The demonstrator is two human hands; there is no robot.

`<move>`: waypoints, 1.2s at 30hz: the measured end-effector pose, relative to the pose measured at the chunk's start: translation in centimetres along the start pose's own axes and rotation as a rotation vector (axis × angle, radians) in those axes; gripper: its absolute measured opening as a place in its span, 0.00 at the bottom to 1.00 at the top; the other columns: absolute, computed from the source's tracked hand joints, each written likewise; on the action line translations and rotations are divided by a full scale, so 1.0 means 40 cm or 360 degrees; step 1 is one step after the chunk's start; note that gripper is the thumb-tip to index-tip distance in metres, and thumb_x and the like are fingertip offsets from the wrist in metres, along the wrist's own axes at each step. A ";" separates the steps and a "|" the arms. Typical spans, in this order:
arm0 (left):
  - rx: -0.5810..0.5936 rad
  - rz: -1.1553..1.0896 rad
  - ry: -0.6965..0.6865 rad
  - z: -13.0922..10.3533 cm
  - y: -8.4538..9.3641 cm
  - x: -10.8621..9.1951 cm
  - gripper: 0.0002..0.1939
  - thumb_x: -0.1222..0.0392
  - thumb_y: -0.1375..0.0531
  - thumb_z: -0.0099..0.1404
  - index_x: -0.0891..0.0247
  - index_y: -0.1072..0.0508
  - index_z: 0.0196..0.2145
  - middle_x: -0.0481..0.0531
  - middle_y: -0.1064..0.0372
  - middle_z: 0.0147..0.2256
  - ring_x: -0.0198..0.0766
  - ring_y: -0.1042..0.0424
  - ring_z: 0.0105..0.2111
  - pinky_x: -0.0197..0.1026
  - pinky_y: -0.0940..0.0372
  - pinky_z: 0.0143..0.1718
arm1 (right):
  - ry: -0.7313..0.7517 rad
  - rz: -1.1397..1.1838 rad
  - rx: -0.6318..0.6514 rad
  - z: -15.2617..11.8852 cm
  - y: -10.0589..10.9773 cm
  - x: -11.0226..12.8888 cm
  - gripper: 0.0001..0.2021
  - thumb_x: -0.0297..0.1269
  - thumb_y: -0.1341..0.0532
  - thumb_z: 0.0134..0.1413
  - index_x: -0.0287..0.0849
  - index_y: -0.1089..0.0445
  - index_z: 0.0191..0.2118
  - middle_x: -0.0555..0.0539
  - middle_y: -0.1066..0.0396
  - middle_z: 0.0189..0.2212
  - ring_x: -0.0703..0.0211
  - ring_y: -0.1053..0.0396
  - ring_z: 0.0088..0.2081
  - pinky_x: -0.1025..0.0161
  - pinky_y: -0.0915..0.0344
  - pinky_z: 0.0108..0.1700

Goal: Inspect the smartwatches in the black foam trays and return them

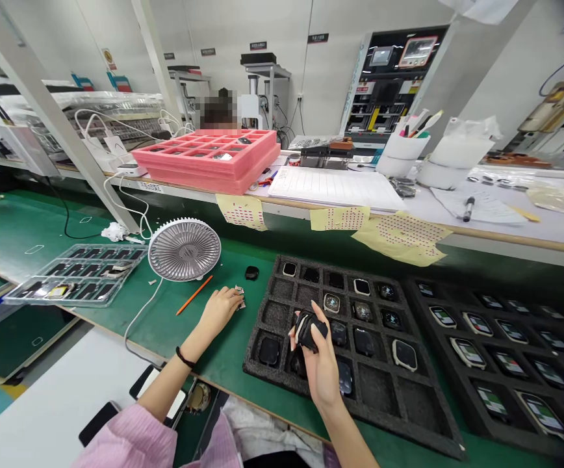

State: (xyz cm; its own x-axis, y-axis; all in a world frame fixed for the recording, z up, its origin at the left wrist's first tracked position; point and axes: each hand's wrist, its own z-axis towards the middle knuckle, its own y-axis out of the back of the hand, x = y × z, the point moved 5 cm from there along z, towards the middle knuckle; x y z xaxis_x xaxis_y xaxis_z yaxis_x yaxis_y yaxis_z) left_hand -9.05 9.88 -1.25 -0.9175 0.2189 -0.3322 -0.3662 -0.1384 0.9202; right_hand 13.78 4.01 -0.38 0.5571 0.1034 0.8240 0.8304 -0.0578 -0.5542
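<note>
Dark watch pieces (310,330) sit tilted above the foam tray (379,390), gripped in the right hand's (323,376) curled fingers, while the left hand (221,309) bends over pale bits (242,305), its grip unclear.

A pale, plain wall (233,26) stands behind the workspace, with small dark signs fixed along it and an outlet with a hanging cable below them. To the right, a tall open cabinet (394,78) holds machinery and screens. Grey equipment stands (271,71) line the wall. A white slanting post (67,110) rises at the left beside a long raised shelf (487,224) with a pale top and light edge. Below it runs a green-topped workbench (233,331). Bright, even light fills the room.
</note>
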 end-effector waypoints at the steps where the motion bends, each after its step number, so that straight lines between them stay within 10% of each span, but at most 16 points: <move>1: -0.0014 -0.0006 0.0008 0.001 0.000 0.001 0.11 0.62 0.47 0.67 0.60 0.25 0.33 0.56 0.27 0.36 0.44 0.33 0.37 0.41 0.41 0.37 | 0.0001 0.0009 0.0012 -0.001 -0.002 0.001 0.25 0.48 0.41 0.57 0.51 0.41 0.59 0.46 0.28 0.42 0.60 0.33 0.29 0.56 0.34 0.35; 8: -0.0230 -0.0167 0.0120 -0.001 0.030 -0.017 0.11 0.61 0.50 0.68 0.62 0.28 0.36 0.58 0.29 0.38 0.44 0.31 0.38 0.43 0.37 0.41 | 0.0041 0.0092 0.0058 -0.006 -0.009 0.004 0.24 0.45 0.41 0.58 0.52 0.42 0.60 0.46 0.30 0.43 0.59 0.32 0.32 0.57 0.34 0.33; 20: -0.0013 -0.1823 0.0345 -0.075 0.082 -0.306 0.14 0.51 0.40 0.61 0.66 0.24 0.34 0.52 0.26 0.28 0.38 0.27 0.28 0.38 0.32 0.32 | 0.0019 0.0182 0.0107 -0.017 -0.025 -0.006 0.26 0.44 0.40 0.56 0.50 0.42 0.60 0.45 0.29 0.47 0.53 0.29 0.43 0.53 0.32 0.45; 25: 0.0051 -0.1919 0.0297 -0.072 0.065 -0.324 0.15 0.52 0.40 0.62 0.68 0.24 0.38 0.52 0.27 0.27 0.35 0.29 0.24 0.38 0.33 0.29 | 0.0052 0.0097 0.0089 -0.020 -0.017 -0.011 0.26 0.45 0.40 0.55 0.52 0.41 0.60 0.46 0.34 0.55 0.49 0.35 0.55 0.50 0.37 0.54; 36: -0.0427 -0.1481 0.0024 -0.090 0.095 -0.349 0.08 0.61 0.41 0.64 0.64 0.21 0.38 0.54 0.27 0.32 0.33 0.30 0.28 0.33 0.35 0.28 | 0.0304 -0.0315 0.0018 -0.018 0.004 -0.016 0.29 0.46 0.41 0.57 0.51 0.44 0.63 0.47 0.41 0.61 0.50 0.45 0.63 0.48 0.48 0.63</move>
State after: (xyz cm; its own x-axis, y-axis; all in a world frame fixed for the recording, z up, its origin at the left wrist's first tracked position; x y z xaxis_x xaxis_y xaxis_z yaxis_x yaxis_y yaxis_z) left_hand 1.82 2.84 6.15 -0.2438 0.3402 -0.9082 -0.9686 -0.1324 0.2104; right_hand 13.57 3.20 -0.92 0.3767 -0.0777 0.9231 0.9237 -0.0442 -0.3806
